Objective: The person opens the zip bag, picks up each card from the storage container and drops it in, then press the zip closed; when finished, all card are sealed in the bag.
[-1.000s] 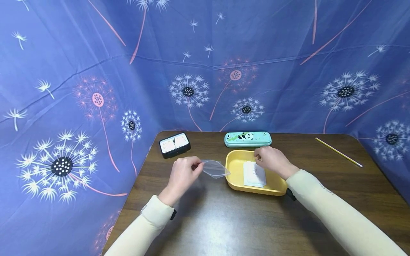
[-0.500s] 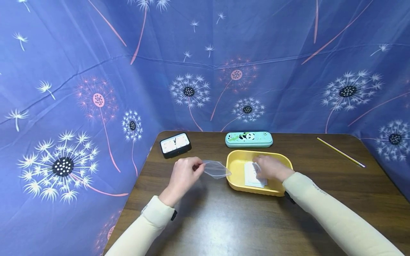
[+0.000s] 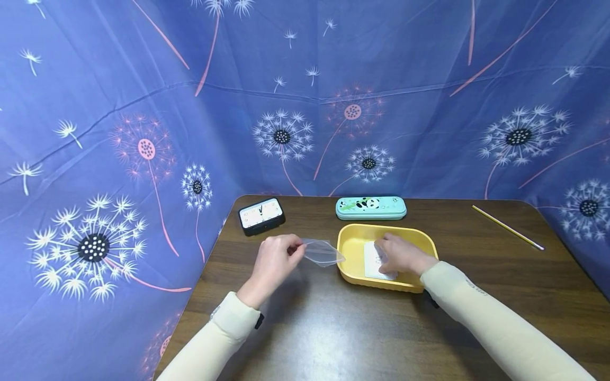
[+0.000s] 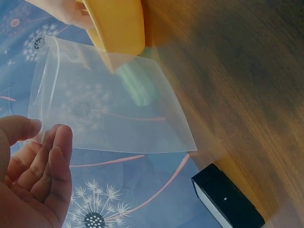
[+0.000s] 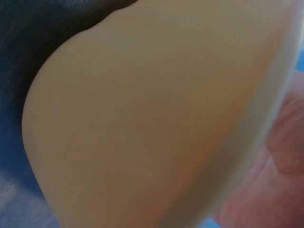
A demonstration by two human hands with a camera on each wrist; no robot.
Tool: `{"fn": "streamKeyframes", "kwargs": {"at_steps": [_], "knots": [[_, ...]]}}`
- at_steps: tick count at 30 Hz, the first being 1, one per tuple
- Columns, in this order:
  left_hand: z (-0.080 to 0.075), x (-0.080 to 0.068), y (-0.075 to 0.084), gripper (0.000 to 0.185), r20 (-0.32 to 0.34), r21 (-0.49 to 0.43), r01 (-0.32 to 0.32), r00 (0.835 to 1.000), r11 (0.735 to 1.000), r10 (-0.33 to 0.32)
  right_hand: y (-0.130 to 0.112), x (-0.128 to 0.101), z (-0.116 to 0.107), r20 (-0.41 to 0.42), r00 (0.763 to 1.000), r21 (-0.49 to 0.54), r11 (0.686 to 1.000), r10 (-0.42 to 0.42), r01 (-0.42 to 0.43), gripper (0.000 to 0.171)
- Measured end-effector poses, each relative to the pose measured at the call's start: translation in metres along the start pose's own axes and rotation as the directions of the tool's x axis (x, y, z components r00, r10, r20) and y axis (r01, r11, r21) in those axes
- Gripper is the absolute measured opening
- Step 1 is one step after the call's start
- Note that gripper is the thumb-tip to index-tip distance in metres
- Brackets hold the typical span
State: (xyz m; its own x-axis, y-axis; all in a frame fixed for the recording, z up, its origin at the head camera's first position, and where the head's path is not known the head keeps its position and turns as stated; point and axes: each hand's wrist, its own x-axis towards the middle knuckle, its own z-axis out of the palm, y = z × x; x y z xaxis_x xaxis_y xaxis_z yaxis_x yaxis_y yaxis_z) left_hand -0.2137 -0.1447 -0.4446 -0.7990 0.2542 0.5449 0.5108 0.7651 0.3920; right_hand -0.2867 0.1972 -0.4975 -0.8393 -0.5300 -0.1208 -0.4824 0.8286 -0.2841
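Note:
My left hand pinches a clear zip bag by one corner, between thumb and fingers. In the left wrist view the zip bag hangs spread out beside the fingers, with nothing visible inside. My right hand reaches down into a yellow basket, thumb and fingers spread apart over white paper sheets with a small drawing. The right hand covers part of the sheets. The basket wall fills most of the right wrist view and hides those fingertips.
A black-cased clock lies at the back left of the wooden table. Behind the basket sits a mint pencil case with a panda picture. A yellow pencil rests at the right. A blue dandelion-print cloth hangs behind the table.
My right hand has lowered from above the basket's far side onto the paper sheets, and its fingers have spread. The left hand holds the zip bag in nearly the same place.

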Motion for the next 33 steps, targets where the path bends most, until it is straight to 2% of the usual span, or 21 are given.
{"fn": "streamKeyframes", "kwargs": {"at_steps": [16,26,33], "knots": [[-0.0001,0.0007,0.0016,0.004,0.012,0.009,-0.01,1.0,1.0,0.01,-0.0014,-0.0039,0.0069,-0.039,0.999,0.03,1.0,-0.004,0.006,0.075],[-0.0022,0.0004,0.0022,0.005,0.01,0.01,-0.02,1.0,1.0,0.02,0.0002,-0.0002,0.0083,-0.064,0.998,-0.026,0.999,0.024,-0.026,0.079],[-0.0025,0.0005,0.0008,0.004,0.012,0.011,-0.02,1.0,1.0,0.019,0.0026,-0.0014,0.007,-0.121,0.993,-0.068,0.998,-0.005,-0.004,0.08]]}}
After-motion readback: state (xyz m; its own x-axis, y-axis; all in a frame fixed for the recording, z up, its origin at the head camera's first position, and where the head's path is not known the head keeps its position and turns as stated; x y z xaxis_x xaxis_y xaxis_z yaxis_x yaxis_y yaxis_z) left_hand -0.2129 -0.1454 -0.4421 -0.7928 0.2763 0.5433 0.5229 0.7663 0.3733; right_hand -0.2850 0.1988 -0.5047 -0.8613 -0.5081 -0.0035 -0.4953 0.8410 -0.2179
